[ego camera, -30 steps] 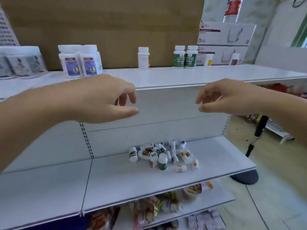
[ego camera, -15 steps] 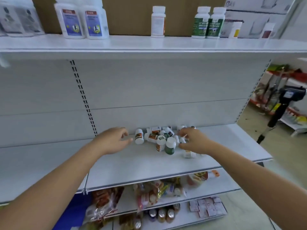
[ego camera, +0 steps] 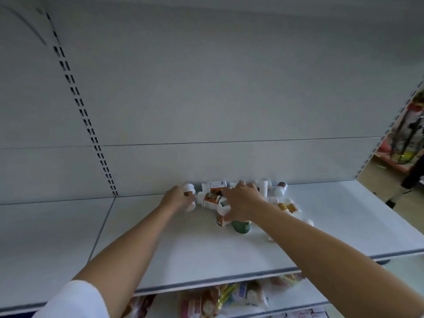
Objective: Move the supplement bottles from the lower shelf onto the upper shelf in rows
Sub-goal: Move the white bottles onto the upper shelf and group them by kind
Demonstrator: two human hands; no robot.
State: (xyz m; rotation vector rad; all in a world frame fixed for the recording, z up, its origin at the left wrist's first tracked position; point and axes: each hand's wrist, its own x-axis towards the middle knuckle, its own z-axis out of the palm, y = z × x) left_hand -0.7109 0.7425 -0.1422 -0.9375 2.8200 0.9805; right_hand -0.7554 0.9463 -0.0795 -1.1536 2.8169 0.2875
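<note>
At the white lower shelf (ego camera: 183,249)'s back edge, left grip (ego camera: 176,199) curls round a small white-capped supplement bottle (ego camera: 189,190); right grip (ego camera: 243,200) overlies the bottle heap (ego camera: 282,203), hold unclear.

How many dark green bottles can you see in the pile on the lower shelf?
1. The dark green bottle is at the near edge of the pile, partly under the right hand. Others may be hidden beneath that hand, the left hand or the pile itself.
</note>
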